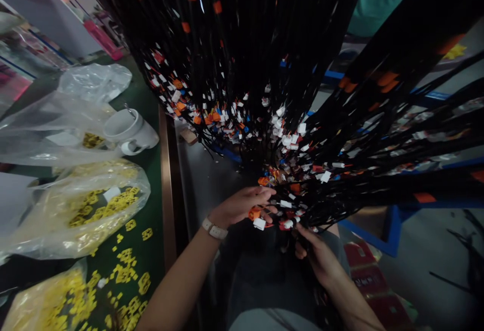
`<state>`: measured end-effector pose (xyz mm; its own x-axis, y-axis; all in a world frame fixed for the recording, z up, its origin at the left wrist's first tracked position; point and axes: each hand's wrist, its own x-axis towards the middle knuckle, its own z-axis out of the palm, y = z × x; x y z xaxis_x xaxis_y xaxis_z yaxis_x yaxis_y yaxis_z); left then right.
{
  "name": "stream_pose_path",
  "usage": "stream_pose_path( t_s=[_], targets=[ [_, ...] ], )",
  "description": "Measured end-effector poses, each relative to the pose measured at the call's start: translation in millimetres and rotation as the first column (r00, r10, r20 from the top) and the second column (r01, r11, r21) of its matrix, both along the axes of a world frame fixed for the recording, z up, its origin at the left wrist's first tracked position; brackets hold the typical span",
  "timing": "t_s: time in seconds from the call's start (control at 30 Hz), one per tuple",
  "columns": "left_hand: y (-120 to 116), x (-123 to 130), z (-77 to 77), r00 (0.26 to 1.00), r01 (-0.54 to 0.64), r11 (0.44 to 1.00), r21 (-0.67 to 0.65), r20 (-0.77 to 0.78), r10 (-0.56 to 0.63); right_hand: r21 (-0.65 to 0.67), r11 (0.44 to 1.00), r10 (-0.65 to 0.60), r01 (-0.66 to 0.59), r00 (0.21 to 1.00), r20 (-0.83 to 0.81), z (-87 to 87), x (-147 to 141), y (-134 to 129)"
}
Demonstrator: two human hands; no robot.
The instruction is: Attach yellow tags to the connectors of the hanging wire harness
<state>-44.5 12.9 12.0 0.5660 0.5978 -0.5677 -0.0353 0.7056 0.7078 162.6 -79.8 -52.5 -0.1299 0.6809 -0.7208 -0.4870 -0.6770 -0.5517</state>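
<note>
My left hand (245, 205) loosely grasped an orange connector (254, 213); my right hand (319, 258) pinched a white connector (289, 223), probably separating tangled ends, beyond the worktop's (165, 170) right edge.

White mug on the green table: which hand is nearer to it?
Left. The left hand is at the connectors, right of the mug; the right hand is farther right and lower.

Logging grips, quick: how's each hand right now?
Left hand: part-curled by orange connector; grip unclear.
Right hand: fingers by white connector; can't tell if closed.
</note>
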Motion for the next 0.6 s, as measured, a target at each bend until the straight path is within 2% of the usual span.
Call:
stream_pose_path(
  t_s=[0.13,0.33,0.5,0.6],
  targets=[
    [1.7,-4.6,-3.2,0.972,0.021,0.995,-0.101,0.233,0.004,0.004,1.0,0.01,-0.01,1.0,0.013,-3.2,0.9,-0.1],
    [-1.6,2.7,-3.7,0.941,0.079,0.981,-0.178,0.338,-0.014,0.032,0.999,0.019,-0.02,0.999,0.029,-4.0,0.7,0.0],
    [-3.2,3.4,-0.5,0.947,0.087,0.98,-0.18,0.319,-0.025,0.043,0.997,0.062,-0.066,0.994,0.087,-5.2,-1.4,-0.3],
    [-2.8,2.5,-2.3,0.984,0.061,0.992,-0.109,0.176,-0.041,0.047,0.996,0.059,-0.071,0.975,0.213,-3.7,-1.3,-1.9]
  ],
)
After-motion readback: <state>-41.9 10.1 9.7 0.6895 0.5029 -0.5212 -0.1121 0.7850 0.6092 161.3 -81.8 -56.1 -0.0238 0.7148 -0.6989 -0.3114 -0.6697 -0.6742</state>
